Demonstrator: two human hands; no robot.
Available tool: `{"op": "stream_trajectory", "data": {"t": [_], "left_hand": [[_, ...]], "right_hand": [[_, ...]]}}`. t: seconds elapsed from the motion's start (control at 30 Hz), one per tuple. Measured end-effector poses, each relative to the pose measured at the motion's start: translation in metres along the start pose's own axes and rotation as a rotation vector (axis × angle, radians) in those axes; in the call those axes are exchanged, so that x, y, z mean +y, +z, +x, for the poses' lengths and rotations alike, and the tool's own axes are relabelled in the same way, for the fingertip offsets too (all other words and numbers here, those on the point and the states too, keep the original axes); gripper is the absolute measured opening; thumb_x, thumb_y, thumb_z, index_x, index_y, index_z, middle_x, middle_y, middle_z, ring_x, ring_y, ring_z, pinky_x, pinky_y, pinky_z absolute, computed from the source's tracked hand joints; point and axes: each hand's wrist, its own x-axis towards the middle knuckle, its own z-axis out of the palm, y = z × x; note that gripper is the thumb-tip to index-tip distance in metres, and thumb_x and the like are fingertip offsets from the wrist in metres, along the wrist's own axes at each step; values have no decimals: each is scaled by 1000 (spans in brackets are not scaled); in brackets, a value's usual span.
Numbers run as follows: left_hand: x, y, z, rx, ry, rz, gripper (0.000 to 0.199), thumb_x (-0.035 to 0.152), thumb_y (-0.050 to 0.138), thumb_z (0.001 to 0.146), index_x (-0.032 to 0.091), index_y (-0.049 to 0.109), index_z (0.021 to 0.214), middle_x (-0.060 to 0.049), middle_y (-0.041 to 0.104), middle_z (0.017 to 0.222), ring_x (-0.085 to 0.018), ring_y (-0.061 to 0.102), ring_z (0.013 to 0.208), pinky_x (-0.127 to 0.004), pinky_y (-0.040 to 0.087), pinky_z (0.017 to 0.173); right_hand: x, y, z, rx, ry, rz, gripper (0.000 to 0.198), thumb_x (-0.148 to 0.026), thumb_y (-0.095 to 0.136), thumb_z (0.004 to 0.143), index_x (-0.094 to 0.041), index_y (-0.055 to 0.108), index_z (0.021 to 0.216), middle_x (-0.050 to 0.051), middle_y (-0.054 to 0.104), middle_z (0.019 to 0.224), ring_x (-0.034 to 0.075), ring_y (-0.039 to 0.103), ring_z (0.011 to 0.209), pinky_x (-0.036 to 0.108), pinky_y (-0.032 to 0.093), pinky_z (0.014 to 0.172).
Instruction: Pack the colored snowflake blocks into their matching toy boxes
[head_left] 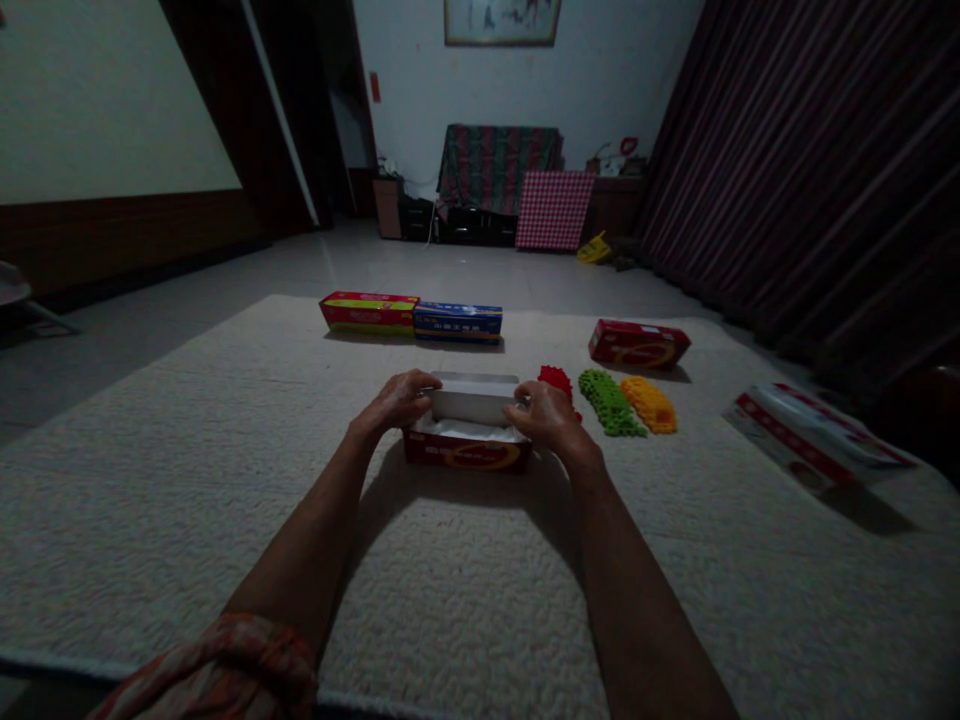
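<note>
A dark red cardboard box (pixel 466 455) sits in front of me with its lid raised, showing the lid's pale inner side (pixel 474 402). White lining or paper (pixel 471 431) shows in its opening; what lies beneath is hidden. My left hand (pixel 399 400) is closed on the lid's left end, thumb and fingers pinched at the edge. At the right end, my right hand (pixel 551 412) grips the lid with bent fingers. Just beyond the right hand lies a red textured bundle (pixel 556 378), partly covered by it. Green (pixel 609 402) and yellow (pixel 649 405) knobbly bundles lie farther right.
A quilted cream mat (pixel 480 570) lies under everything. Toward its far side stand a red-and-green box (pixel 369 314) and a blue box (pixel 457 323), end to end. Another dark red box (pixel 639 344) is at the back right. A white-and-red package (pixel 817 435) lies at far right.
</note>
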Motion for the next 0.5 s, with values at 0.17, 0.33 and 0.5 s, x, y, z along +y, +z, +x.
{"op": "stream_trajectory", "data": {"t": [0.17, 0.33, 0.5], "left_hand": [[4, 0, -2, -24, -124, -22, 53, 11, 56, 73, 19, 79, 120, -9, 79, 115, -25, 74, 89, -36, 61, 83], [9, -1, 11, 10, -151, 17, 50, 7, 56, 70, 16, 82, 112, -9, 80, 118, -25, 74, 103, -31, 58, 89], [0, -1, 27, 73, -153, -32, 47, 12, 58, 65, 18, 85, 103, -9, 82, 112, -26, 75, 94, -31, 60, 81]], "right_hand": [[5, 9, 1, 44, -26, 6, 34, -6, 60, 82, -15, 75, 112, 15, 77, 115, 27, 69, 110, 35, 52, 96], [8, 14, 12, 74, -24, 34, 40, -1, 58, 79, -19, 77, 109, 13, 78, 113, 27, 71, 107, 34, 53, 93], [12, 20, 27, 132, -63, 69, 40, 0, 58, 77, -19, 78, 106, 14, 79, 108, 28, 72, 104, 37, 54, 91]]}}
